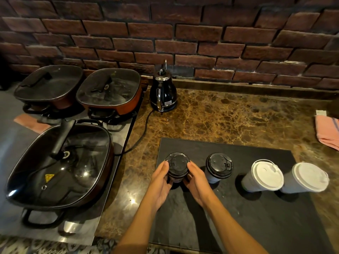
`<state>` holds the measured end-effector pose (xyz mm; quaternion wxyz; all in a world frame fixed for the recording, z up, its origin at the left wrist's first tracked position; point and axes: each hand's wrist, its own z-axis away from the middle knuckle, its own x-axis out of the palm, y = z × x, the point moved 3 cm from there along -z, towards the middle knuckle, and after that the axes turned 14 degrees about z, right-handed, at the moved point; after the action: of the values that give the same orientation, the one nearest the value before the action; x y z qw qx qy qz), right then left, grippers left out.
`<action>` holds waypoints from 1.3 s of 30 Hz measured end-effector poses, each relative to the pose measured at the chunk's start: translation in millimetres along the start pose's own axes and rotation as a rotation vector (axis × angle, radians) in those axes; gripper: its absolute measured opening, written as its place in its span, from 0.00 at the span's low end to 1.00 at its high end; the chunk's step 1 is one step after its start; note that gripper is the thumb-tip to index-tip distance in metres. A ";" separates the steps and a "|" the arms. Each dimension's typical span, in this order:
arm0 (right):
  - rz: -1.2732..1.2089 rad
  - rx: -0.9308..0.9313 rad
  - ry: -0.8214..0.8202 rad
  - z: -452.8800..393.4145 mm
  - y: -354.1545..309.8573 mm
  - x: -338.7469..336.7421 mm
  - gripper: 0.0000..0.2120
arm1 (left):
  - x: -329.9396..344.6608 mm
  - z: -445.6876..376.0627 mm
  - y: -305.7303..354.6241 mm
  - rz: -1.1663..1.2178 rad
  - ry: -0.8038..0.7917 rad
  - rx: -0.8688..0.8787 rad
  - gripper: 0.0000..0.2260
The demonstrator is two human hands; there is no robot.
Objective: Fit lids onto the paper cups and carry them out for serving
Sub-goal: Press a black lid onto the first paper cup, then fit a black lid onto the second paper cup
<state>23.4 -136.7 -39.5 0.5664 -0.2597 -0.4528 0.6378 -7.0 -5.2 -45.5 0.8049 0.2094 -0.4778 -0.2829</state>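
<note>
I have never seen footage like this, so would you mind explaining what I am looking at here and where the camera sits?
There is no machine here. The single picture comes from a camera worn on a person's head, looking forward and down at their bare arms.

The left hand and right hand both hold the leftmost cup, which has a black lid, one hand on each side. It stands on a dark mat beside three more lidded cups: one black-lidded cup and two white-lidded cups.

The mat lies on a brown stone counter. Behind are a black kettle and a brick wall; at left, three glass-lidded pans; at right, a pink cloth.
</note>
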 end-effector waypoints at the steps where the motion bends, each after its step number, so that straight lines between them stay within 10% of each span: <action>1: 0.001 -0.002 -0.002 0.4 0.5 -0.2 0.15 | -0.5 0.2 0.1 -0.008 -0.001 0.003 0.14; 11: 0.037 0.002 0.048 14.0 4.0 -4.3 0.28 | -3.7 2.7 6.8 -0.155 0.106 0.096 0.18; 22: 0.255 0.118 0.137 78.0 43.4 -115.6 0.17 | 82.9 32.0 37.3 -0.946 -0.019 0.733 0.26; 32: 0.450 -0.101 0.225 39.9 23.5 -139.6 0.46 | 161.2 -4.0 -54.5 -1.689 -0.329 0.573 0.34; 39: 0.533 -0.314 0.206 13.7 6.4 -121.4 0.33 | 157.6 -21.9 -71.6 -1.965 -0.271 0.507 0.34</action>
<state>35.8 -256.5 -60.9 0.3753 -0.5162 -0.4020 0.6566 54.6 -160.9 3.6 0.0883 0.6389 -0.2276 -0.7295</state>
